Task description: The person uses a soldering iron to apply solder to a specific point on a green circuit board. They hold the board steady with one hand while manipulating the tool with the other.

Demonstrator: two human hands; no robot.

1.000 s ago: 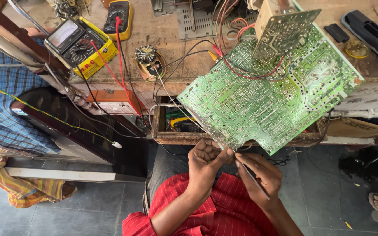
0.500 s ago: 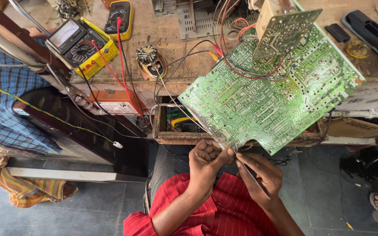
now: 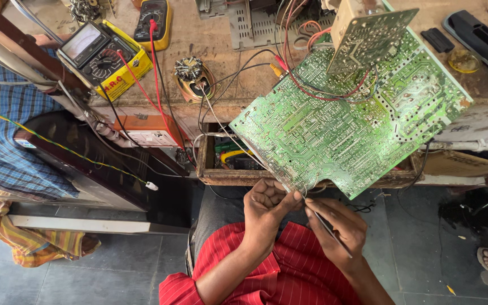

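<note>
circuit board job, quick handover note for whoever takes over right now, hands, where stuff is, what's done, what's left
Left hand: pinches the near edge of the green circuit board, solder side up.
Right hand: holds a thin probe, tip at the board's near edge by the left fingers.
Board is tilted over the open drawer, wires run to the bench.
Two multimeters sit far left.
Done: board lifted, probe at its edge. Left: not visible.

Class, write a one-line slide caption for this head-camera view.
Left hand grips the edge of a large green printed circuit board while right hand holds a thin metal probe beside it.
</note>
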